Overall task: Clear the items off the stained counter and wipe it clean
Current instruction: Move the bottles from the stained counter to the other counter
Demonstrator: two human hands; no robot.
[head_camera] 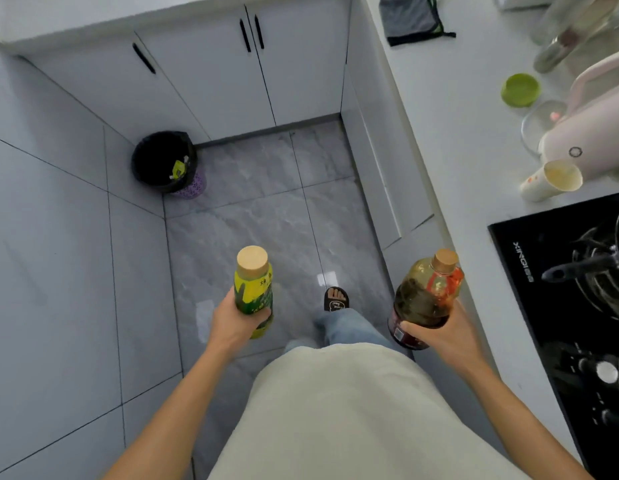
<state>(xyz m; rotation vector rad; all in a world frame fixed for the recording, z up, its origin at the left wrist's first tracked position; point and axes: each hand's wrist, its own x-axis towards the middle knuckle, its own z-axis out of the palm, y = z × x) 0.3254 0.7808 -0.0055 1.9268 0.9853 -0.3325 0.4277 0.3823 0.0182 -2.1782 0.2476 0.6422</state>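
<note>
Currently, both hands full, held out over the floor, well apart.
Left hand (232,318): wrapped round the lower body of a yellow-green bottle (254,292), tan cap on, upright; label hides the contents.
Right hand (436,332): gripping a clear bottle (427,299) near its base, tan cap, red label; dark brown liquid fills the lower part, the upper part looks empty; tilted slightly right, just beside the counter edge.
Counter (450,109): white, along the right side.
Grey cloth (413,19): lying flat at the counter's far end.
Green lid (520,90): on the counter, near the pink kettle (592,133).
Paper cup (552,180): tipped toward the camera beside the kettle, pale residue inside.
Glass bottle (571,32): lying tilted at far right; contents unclear.
Black cooktop (557,289): set in the counter, near right.
Bin (164,161): black liner, on the floor in the far corner, a yellow-green scrap inside.
</note>
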